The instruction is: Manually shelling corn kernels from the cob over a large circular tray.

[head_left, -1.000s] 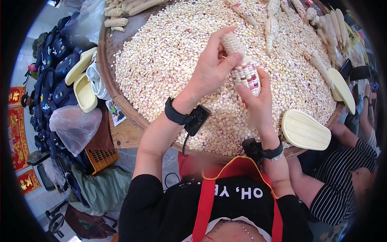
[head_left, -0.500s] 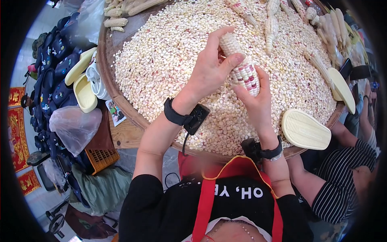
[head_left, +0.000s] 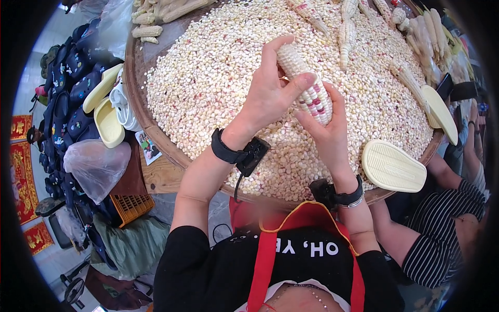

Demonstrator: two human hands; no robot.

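Note:
Both hands hold one corn cob [head_left: 315, 102] tilted over a wide heap of loose kernels [head_left: 223, 99]. Its upper part is stripped pale, while rows of white and dark red kernels still sit on the lower part. My left hand [head_left: 267, 91] wraps the stripped part, its thumb pressed onto the cob where the kernels begin. Around the lower end close the thumb and fingers of my right hand [head_left: 330, 122]. The heap fills a round wooden tray [head_left: 150, 127].
A cream slipper sole [head_left: 394, 166] lies at the tray's right front edge, another slipper [head_left: 439, 114] farther right. More cobs [head_left: 347, 39] lie on the far kernels. Bare cobs [head_left: 147, 32] sit at the far left. Dark clogs [head_left: 78, 65] hang at left. Another person's striped clothing [head_left: 436, 234] shows at right.
The cob has shifted slightly left and down in my hands. My left thumb has moved a little along it, and my right hand has come slightly left.

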